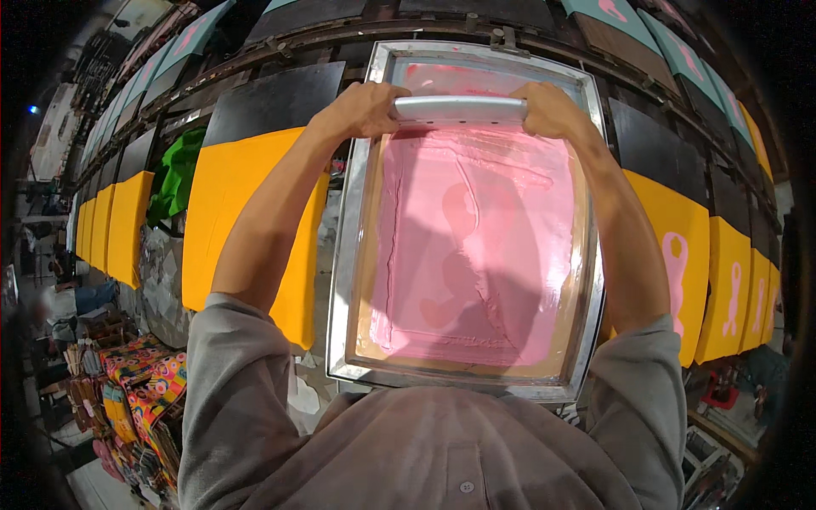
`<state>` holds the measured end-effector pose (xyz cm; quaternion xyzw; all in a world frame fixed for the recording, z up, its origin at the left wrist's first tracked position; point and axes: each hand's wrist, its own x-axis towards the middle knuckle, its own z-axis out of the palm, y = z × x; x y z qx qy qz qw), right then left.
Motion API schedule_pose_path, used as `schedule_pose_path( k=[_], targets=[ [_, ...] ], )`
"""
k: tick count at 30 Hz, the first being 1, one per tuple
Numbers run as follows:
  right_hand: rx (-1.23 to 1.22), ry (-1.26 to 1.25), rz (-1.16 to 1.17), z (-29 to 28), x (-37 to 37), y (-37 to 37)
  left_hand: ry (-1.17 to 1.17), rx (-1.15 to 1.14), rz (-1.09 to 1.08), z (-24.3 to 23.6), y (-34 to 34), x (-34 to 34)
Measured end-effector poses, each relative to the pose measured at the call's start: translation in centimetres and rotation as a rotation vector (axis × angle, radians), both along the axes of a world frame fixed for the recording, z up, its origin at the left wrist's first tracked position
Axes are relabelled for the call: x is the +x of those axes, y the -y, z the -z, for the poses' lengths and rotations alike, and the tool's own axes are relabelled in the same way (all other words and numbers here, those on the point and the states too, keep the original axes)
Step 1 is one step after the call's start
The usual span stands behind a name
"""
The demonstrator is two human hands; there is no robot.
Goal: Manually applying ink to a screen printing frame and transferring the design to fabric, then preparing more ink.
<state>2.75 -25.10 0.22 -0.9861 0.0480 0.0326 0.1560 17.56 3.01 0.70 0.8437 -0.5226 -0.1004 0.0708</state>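
Person's grey shirt (425, 450) fills bottom of view; both bare forearms reach fwd, one over each side of frame. Metal frame (347, 280), rectangular, sits ctr., long sides running away from wearer, near end just in front of torso. Inside: broad layer of pink ink (416, 195), uneven, w/ ridges along L side, down the mid. and near bottom; darker pink curved shape (459, 204) visible within it; shadow across part.

Either side: dark boards (272, 102), in rows, some partly covered. Yellow cloths (238, 195) on L boards, plain where visible; yellow cloths on R (693, 246) carry pink ribbon shapes. Teal cloths (204, 34) w/ pink marks, far rows, upper L & upper R. Lower L: pile of patterned fabric (149, 378), multicol. Green cloth (177, 174) crumpled betw. two yellow ones, L.

Squeegee (460, 109): pale metal bar, held crosswise inside far end of frame, approx. level, ink on both sides of it. Left grip (370, 109) clenched on its L end; right grip (546, 109) clenched on its R end. Exact contact of blade w/ screen: can't tell. Smallest: shirt button (466, 487), bottom ctr.
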Motion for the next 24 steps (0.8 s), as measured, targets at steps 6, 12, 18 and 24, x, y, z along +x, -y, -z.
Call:
schedule_pose_path(
  k=[6, 12, 18, 24],
  targets=[
    [-0.001, -0.107, -0.115, -0.3, 1.1, -1.2, 0.003, 0.007, -0.073, -0.3, -3.1, -3.1],
    [-0.012, -0.048, -0.292, -0.8, 0.0, -2.9, -0.074, -0.025, -0.172, -0.4, -6.2, -8.8],
    [0.049, -0.084, -0.366, -0.8, -1.8, -5.0, -0.144, -0.048, -0.243, -1.0, -8.6, -14.5],
    [0.044, -0.097, -0.451, -0.7, -3.9, -7.3, -0.174, -0.092, -0.335, -1.4, -10.8, -20.1]
  ],
)
